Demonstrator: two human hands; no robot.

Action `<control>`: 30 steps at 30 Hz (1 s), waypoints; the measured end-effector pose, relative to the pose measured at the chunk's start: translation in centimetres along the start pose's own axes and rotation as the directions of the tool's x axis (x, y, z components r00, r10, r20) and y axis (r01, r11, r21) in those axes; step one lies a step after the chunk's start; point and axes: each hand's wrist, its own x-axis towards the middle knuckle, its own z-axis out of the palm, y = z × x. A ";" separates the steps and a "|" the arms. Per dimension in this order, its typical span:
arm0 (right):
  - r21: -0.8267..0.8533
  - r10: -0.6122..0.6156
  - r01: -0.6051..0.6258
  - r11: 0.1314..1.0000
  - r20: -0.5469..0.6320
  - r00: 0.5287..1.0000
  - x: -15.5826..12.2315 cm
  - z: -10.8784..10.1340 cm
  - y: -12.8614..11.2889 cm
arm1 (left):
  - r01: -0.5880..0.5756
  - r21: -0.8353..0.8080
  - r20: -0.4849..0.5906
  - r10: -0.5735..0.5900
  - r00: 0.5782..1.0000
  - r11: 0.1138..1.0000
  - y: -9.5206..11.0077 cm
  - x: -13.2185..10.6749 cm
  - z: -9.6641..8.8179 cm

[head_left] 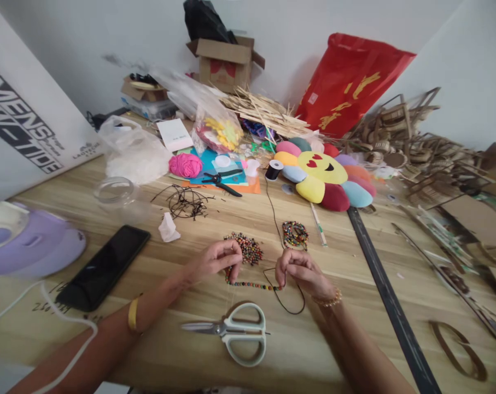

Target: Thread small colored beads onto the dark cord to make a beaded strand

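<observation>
Head view: at the left edge a purple device (36,241) is cut off by the frame, with a black phone (104,268) lying slanted beside it. Next come a tangle of black cords (186,202) and a white scrap (168,227), with room between them and the hands. The left hand (220,258) reaches in, fingers bent and narrow, at the left end of the bead strand (254,285); whether it grips cannot be told. Loose beads (248,249) are heaped just beyond its fingertips. Nearer, scissors (231,332) lie between the forearms, blades leftward, open wood around them. The strand runs low above the table (333,361) to the right hand (303,272), which pinches its right end. A coil of beads (295,234) sits just behind that hand. Open surface separates the hand from a long dark strip (381,284), and farther right lies a brown loop (453,350).
</observation>
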 end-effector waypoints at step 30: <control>-0.847 0.011 -0.336 -0.411 -0.373 0.928 -3.1 -0.7 -5.0 | 0.036 0.482 -0.078 0.002 0.997 0.875 -1.1 0.4 0.7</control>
